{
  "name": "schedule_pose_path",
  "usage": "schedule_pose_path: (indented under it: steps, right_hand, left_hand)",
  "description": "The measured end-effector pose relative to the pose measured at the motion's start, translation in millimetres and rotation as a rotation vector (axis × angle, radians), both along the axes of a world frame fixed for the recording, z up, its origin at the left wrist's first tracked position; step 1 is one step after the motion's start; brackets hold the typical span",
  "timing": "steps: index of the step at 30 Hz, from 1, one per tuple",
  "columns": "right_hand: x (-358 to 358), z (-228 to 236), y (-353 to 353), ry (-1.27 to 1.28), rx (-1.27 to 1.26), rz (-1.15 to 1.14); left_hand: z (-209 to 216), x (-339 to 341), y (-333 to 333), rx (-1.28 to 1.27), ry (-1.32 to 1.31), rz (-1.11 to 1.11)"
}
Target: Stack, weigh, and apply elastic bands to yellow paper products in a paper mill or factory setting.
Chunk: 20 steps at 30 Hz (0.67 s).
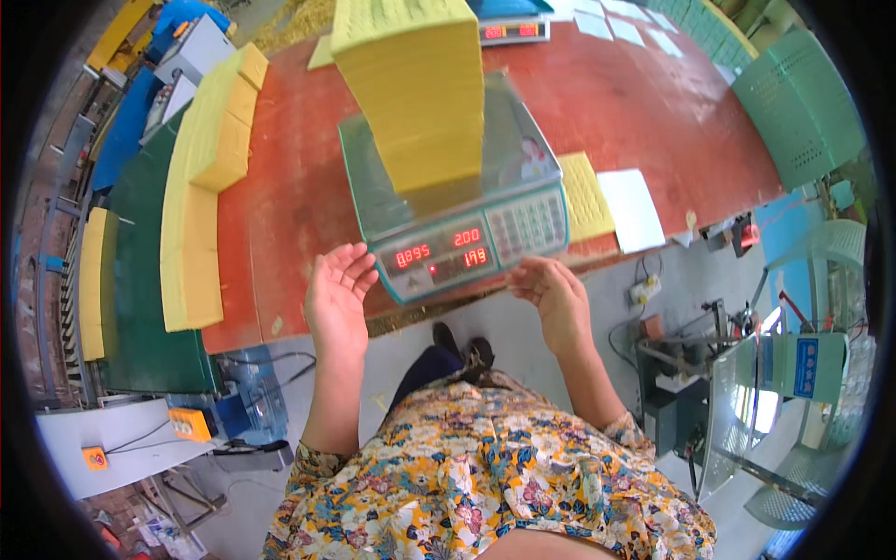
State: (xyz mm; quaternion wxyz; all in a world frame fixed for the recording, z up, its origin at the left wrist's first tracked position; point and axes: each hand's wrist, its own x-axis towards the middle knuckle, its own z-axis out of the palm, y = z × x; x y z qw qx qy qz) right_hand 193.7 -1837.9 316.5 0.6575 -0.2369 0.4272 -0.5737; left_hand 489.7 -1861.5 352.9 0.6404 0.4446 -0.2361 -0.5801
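A tall stack of yellow paper sheets (pixel 420 103) stands on the steel platform of a green-rimmed electronic scale (pixel 509 201), whose red digits are lit. My left hand (pixel 338 291) is by the scale's front left corner, palm up, fingers loosely bent and apart, holding nothing. At the front right corner is my right hand (pixel 554 297); its fingers are slightly curled, with nothing seen in them. Neither hand touches the yellow stack. To the right of the scale lie some yellow embossed sheets (pixel 586 198) and a white sheet of paper (pixel 631 210).
The scale rests on a red table (pixel 653 121). More yellow stacks (pixel 201 187) line its left edge, beside a green surface (pixel 154 271). A second display (pixel 513 33) and several pale slips (pixel 625 28) are at the back. A green perforated chair back (pixel 803 107) stands at right.
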Motion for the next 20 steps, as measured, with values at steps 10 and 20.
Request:
schedule_pose_path:
  steps: [10, 20]
  right_hand:
    - [44, 46, -185, 0.232, -0.47, -0.175]
    - [61, 60, -149, 0.147, -0.418, -0.116]
  left_hand:
    - [43, -28, -178, -0.121, 0.101, -0.249]
    - [38, -79, -133, -0.2, 0.022, -0.248]
